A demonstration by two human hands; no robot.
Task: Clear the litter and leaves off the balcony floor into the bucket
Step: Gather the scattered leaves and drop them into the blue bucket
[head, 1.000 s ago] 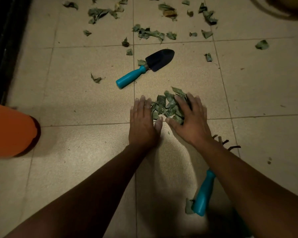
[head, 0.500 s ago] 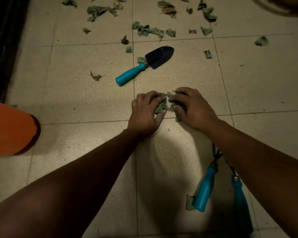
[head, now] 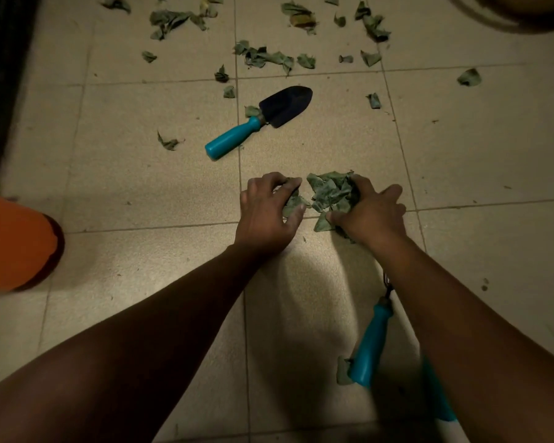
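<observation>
Leaves: I see the pile (head: 331,195) on the floor (head: 141,174), between both hands; no clear long axis.
Left hand (head: 266,212): fingers curled on a few leaves.
Right hand (head: 370,209): fingers clutching the bigger bunch.
Bucket (head: 13,243): orange, well left.
Trowel (head: 259,121): blade points up-right.

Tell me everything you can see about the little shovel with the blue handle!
The little shovel is a hand trowel lying flat on the tiled floor, just beyond the hands. It has a dark, pointed scoop that looks like metal and a smooth turquoise handle that looks like plastic. The scoop points up and right, the handle down and left. Nobody touches it; one dry leaf lies against its neck.
</observation>
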